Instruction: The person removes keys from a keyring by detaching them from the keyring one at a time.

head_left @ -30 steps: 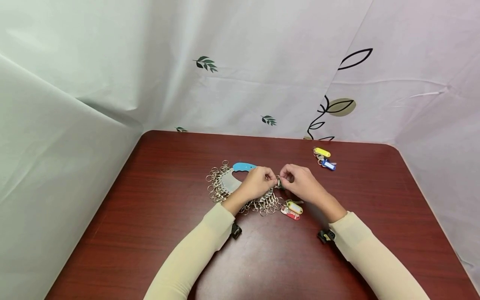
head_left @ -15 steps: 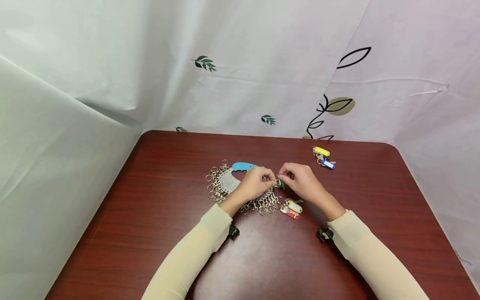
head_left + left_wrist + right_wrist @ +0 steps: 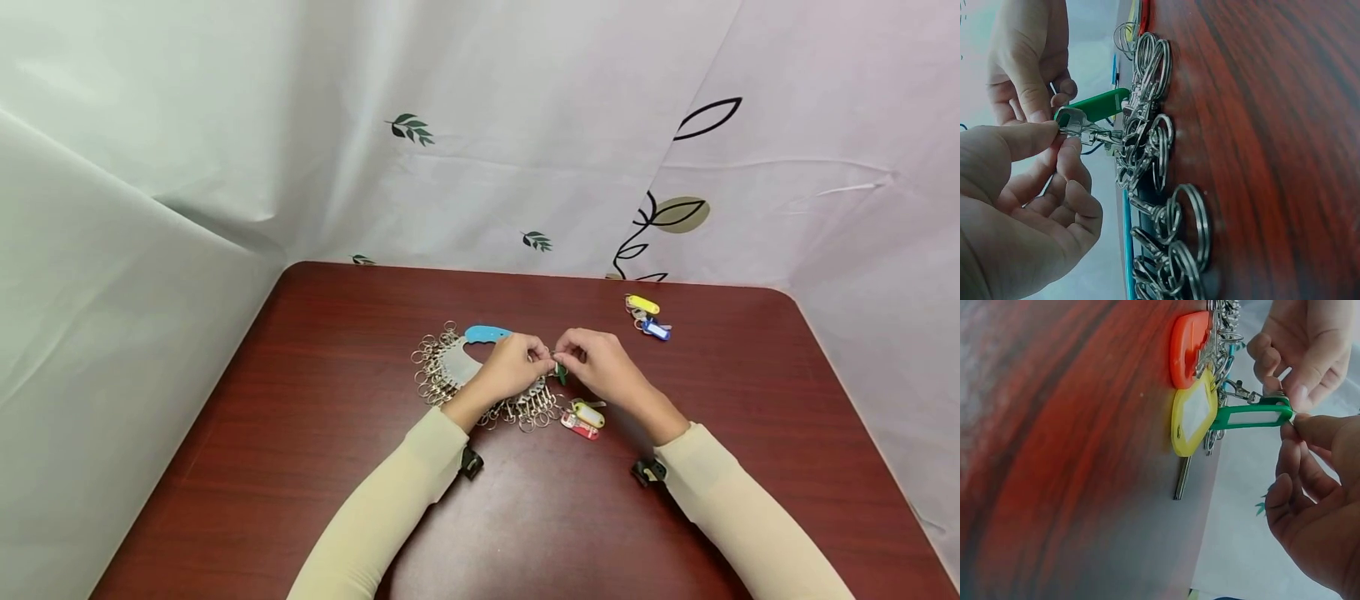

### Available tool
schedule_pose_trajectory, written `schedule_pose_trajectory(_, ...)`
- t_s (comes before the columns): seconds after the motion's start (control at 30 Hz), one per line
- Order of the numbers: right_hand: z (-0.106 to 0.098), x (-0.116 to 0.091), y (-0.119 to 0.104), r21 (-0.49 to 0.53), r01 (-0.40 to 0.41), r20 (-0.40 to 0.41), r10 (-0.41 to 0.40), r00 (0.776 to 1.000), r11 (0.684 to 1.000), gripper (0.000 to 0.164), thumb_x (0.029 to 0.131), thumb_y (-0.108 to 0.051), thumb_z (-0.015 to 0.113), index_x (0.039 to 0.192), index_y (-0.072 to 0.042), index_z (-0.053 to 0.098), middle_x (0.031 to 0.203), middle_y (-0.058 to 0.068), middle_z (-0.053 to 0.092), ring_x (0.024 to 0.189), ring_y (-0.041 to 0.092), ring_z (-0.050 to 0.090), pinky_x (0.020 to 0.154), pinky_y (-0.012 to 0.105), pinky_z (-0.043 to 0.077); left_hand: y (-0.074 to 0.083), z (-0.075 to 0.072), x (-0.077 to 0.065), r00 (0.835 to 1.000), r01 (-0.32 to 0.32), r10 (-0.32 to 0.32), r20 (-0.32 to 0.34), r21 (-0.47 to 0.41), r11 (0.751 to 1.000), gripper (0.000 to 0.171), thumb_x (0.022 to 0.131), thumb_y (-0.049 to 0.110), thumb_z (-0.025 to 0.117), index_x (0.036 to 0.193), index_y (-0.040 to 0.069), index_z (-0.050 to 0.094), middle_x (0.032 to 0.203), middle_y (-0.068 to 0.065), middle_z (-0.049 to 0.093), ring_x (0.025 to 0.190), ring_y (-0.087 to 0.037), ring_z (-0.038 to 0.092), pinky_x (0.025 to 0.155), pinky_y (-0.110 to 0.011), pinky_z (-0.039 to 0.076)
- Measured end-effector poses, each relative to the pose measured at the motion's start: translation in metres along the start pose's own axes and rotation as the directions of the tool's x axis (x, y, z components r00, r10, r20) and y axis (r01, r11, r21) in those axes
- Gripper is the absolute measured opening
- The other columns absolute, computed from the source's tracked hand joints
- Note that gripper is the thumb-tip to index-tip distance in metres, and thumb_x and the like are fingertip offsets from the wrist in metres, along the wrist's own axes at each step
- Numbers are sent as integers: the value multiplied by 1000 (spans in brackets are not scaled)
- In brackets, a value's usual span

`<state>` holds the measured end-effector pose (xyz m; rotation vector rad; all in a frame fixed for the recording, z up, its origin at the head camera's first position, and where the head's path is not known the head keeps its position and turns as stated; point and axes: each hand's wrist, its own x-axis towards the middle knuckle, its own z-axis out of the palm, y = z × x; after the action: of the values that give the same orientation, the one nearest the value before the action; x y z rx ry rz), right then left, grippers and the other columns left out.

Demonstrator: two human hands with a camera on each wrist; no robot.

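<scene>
My left hand [image 3: 512, 364] and right hand [image 3: 603, 362] meet at the right end of a metal key holder plate [image 3: 456, 364] with a blue handle [image 3: 486, 334]. Snap hooks with split rings [image 3: 1188, 231] fringe its edge. Between the fingertips hangs a green key tag [image 3: 1250, 417] with a white label, close to a snap hook [image 3: 1241, 392]. With thumb and fingers, my left hand pinches the hook's key ring [image 3: 1072, 117]. My right thumb and forefinger pinch at the tag's holed end, where the small ring is mostly hidden by fingertips.
A red key tag [image 3: 580, 426] and a yellow one [image 3: 588, 414] with keys lie just right of the hooks. Farther back on the brown table [image 3: 337, 333] are another yellow tag [image 3: 643, 304] and a blue tag [image 3: 656, 331] with keys. White curtains surround the table.
My right fingertips have edged slightly left toward the left hand. The green tag, mostly hidden a second ago, now hangs in plain view below the fingers. The left hand stays nearly still.
</scene>
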<state>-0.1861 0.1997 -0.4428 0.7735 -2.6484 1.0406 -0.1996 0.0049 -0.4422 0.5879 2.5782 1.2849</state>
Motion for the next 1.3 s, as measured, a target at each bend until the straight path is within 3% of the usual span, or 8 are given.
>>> schedule_pose_trajectory(0.2,2,0,2,-5,-33,-12,33,999,999,11,92,-7,77,87,-14,70,77,-3,67,69,9,59,63,25,51,-3,-2,-3,999,-38,38,-1,-14,999,12,93,13,75,82,11,74,76,1,69,63,-6,56,64,-21,48)
schedule_pose_trajectory(0.43,2,1,-1,8,-34,-9,34,999,999,11,92,-7,77,87,-13,70,78,-2,68,69,9,60,62,25,51,-3,-1,-2,999,21,-19,33,-36,999,15,95,18,72,83,10,73,71,2,65,55,-6,50,54,-20,43)
schedule_pose_trajectory(0.67,3,2,-3,4,-33,-6,33,999,999,11,91,-7,78,86,-13,70,77,-2,68,69,9,59,63,25,51,0,-1,-2,1000,15,-14,14,-42,999,13,96,14,72,83,9,72,76,0,65,65,-8,54,63,-20,45)
schedule_pose_trajectory(0.93,3,2,-3,-24,-101,1,101,995,995,12,92,-8,77,86,-14,69,75,-3,67,67,9,58,62,26,49,-3,-4,-6,1000,-23,23,6,-44,999,14,94,10,75,80,11,72,74,1,66,66,-11,58,65,-22,48)
schedule_pose_trajectory(1.17,6,4,-3,-45,-207,40,209,977,977,11,93,-11,75,85,-15,69,72,-3,66,65,10,58,61,27,49,-7,-5,-9,1000,22,-22,1,-134,991,10,94,10,75,84,6,76,74,-5,71,63,-30,71,55,-22,51)
schedule_pose_trajectory(1.3,4,4,-1,-52,-229,53,231,971,972,10,93,-11,74,86,-13,69,73,-2,65,66,11,57,62,27,49,-7,-5,-9,1000,28,-29,-3,-127,991,9,94,11,75,86,6,76,73,-2,70,58,-22,67,58,-22,51)
